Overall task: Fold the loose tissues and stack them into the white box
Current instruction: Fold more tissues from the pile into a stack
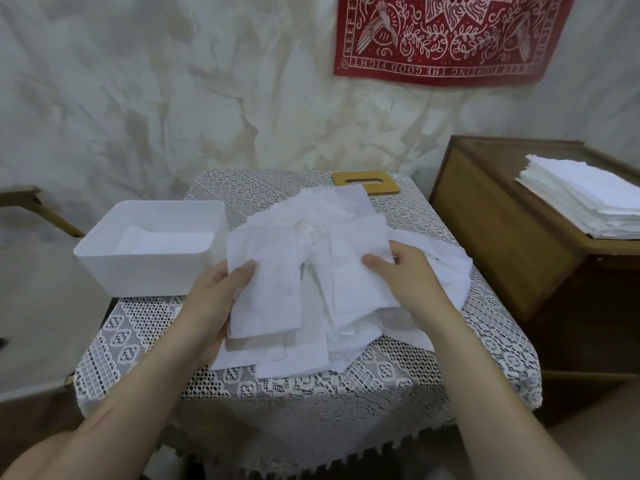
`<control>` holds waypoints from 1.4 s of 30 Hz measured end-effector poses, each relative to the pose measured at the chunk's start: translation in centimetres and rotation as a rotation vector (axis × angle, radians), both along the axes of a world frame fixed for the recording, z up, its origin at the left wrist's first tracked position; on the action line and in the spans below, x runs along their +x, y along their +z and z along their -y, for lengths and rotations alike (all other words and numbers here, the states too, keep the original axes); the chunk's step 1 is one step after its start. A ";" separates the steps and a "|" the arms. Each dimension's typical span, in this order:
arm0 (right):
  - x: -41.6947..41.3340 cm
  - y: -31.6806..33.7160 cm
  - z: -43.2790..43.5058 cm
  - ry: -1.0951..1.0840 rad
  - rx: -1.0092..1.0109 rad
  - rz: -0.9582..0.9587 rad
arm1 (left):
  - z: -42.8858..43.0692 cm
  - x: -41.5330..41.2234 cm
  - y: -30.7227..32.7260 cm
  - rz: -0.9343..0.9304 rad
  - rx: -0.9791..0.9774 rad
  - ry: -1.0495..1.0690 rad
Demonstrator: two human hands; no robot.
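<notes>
A heap of loose white tissues (346, 216) lies on the lace-covered table (346, 386). My left hand (214, 299) pinches a folded tissue (270, 285) by its left edge, thumb on top. My right hand (412, 275) grips another tissue sheet (353, 258) at its right edge, thumb over it. The white box (104, 258) stands open at the table's left side, with folded tissues (162, 242) lying flat inside.
A wooden lid with a slot (367, 183) lies at the table's far edge. A wooden cabinet (502, 230) to the right carries a tall stack of white tissues (585, 199). A red patterned cloth (450, 36) hangs on the wall.
</notes>
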State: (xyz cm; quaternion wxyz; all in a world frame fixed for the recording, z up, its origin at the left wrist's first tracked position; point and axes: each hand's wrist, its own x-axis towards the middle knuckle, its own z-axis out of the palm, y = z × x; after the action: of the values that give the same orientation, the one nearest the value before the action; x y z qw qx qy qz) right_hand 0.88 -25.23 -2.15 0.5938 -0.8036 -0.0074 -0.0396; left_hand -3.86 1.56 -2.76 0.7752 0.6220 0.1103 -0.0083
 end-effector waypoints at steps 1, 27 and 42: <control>-0.3 -0.1 0.5 0.004 0.039 -0.021 | 0.2 0.0 0.1 0.003 0.007 -0.003; -1.7 1.3 0.5 0.012 0.357 -0.063 | 2.8 0.0 -0.3 0.032 0.001 -0.061; -2.2 -1.1 -4.6 0.071 0.094 0.041 | 3.2 0.3 -1.2 0.071 -0.020 -0.058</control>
State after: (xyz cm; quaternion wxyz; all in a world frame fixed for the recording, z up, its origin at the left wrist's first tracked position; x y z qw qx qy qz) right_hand -1.33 -20.68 -3.24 0.6315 -0.7732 -0.0459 -0.0352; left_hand -3.55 -1.59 -3.92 0.7842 0.6171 0.0649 -0.0097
